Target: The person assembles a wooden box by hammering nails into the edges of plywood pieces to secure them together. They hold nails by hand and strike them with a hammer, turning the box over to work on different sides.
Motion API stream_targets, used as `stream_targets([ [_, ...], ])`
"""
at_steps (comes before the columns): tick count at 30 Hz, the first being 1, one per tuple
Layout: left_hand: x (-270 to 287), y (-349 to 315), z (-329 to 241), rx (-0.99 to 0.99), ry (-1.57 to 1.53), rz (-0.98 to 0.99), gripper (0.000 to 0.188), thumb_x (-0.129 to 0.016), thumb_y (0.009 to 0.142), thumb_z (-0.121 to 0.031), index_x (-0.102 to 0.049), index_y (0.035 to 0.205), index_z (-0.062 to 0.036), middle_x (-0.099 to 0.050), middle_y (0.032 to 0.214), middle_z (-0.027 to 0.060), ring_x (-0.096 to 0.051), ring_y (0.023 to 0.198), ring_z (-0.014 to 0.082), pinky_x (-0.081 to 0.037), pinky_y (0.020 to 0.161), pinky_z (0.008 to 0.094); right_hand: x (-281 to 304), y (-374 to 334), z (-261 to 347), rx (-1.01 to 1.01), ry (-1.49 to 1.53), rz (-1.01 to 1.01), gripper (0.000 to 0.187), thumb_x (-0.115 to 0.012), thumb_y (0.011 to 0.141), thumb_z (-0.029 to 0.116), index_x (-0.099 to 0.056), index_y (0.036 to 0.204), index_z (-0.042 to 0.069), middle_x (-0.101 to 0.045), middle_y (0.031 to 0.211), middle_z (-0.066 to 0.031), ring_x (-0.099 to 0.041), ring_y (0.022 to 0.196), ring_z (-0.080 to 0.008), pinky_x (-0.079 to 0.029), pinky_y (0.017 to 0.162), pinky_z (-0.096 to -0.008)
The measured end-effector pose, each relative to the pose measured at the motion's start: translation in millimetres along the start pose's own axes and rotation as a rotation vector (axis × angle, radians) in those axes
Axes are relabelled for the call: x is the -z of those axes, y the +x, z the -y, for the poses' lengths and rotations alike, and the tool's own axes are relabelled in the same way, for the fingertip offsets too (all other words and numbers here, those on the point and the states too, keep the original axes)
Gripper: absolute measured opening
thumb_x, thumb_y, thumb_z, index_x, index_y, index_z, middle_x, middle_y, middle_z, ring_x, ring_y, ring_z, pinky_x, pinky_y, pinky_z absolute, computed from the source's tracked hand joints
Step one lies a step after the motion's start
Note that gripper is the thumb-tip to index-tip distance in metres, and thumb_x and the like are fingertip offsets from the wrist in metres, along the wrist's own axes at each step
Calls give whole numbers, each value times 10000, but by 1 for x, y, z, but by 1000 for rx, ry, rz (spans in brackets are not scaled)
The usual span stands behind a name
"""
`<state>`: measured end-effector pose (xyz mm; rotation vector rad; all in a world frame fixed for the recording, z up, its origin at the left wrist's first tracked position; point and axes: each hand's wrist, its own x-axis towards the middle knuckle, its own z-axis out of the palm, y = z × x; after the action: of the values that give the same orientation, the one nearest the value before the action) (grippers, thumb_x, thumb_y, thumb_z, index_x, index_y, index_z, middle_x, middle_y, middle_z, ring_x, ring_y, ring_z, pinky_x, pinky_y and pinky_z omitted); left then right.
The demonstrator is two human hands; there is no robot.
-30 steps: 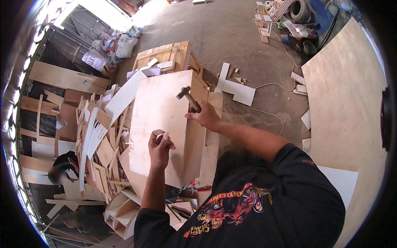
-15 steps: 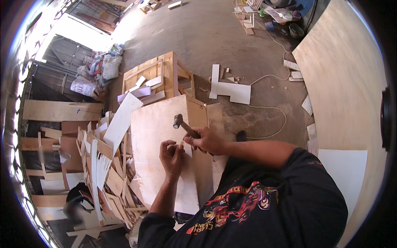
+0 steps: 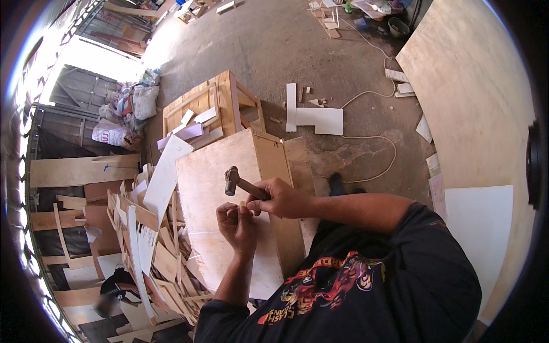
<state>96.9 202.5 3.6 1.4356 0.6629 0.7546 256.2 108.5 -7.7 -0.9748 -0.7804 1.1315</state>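
Concrete workshop floor (image 3: 320, 46), dusty and sunlit at the upper left, strewn with offcuts and a pale cable (image 3: 372, 137) looping past a white L-shaped board (image 3: 317, 119). Leaning at the right, a big plywood sheet (image 3: 474, 114); lower left, a heap of scrap wood strips (image 3: 143, 246). Behind the work, an open wooden crate (image 3: 211, 106) with loose pieces inside.

Centre of view: a plywood box (image 3: 229, 188), its broad panel facing up, side wall running down the right edge.

Right hand (image 3: 283, 197) clenched round the wooden handle of a hammer (image 3: 240, 184), dark metal head at the upper left, raised just above the panel. Left hand (image 3: 237, 220) directly below the hammer, fingers pinched together on something small and pale, possibly a nail or peg (image 3: 243, 203), too small to tell for certain. Both hands close together, nearly touching, over the middle of the panel near its right edge.

Dark shoe (image 3: 337, 184) on the floor just right of the box.
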Motion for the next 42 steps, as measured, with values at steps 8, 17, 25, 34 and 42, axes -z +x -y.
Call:
stream_targets([
  [8, -12, 6, -12, 10, 28, -52, 167, -667, 1048, -113, -502, 1052, -92, -634, 790, 36, -567, 660, 95, -424, 572, 236, -6, -1, 6, -3, -94, -63, 155, -706, 1018, 143, -713, 1010, -11, -712, 845, -26, -642, 802, -92, -523, 733, -287],
  [17, -19, 18, -14, -83, 65, -90, 138, -669, 1046, -102, -537, 1067, -71, -626, 792, 22, -550, 664, 78, -412, 565, 239, -9, 4, 7, 72, -70, -170, 204, -719, 994, 180, -700, 927, -12, -711, 746, -55, -681, 723, -150, -540, 686, -344],
  [25, -30, 28, -9, -201, 74, -3, 93, -732, 974, -14, -718, 1051, 36, -668, 900, 73, -623, 790, 131, -520, 704, 262, -6, 3, 19, -70, 272, -210, 267, -620, 1056, 252, -718, 922, 43, -660, 750, -7, -534, 493, -64, -414, 428, -256],
  [34, -19, 54, -13, -265, 579, 119, 169, -810, 912, -135, -779, 953, 26, -706, 912, 91, -611, 844, 182, -503, 789, 318, 41, -9, 22, -105, 105, -479, 254, -667, 1027, 286, -640, 939, 50, -550, 695, 19, -487, 497, -76, -409, 437, -286],
  [42, -14, 52, -10, -358, 976, 130, 161, -892, 781, -170, -858, 937, -151, -733, 978, -8, -583, 1050, 225, -417, 973, 383, 75, -37, 5, -91, -9, -529, 218, -693, 1000, 243, -634, 928, 47, -549, 692, 5, -507, 554, -89, -424, 499, -314],
])
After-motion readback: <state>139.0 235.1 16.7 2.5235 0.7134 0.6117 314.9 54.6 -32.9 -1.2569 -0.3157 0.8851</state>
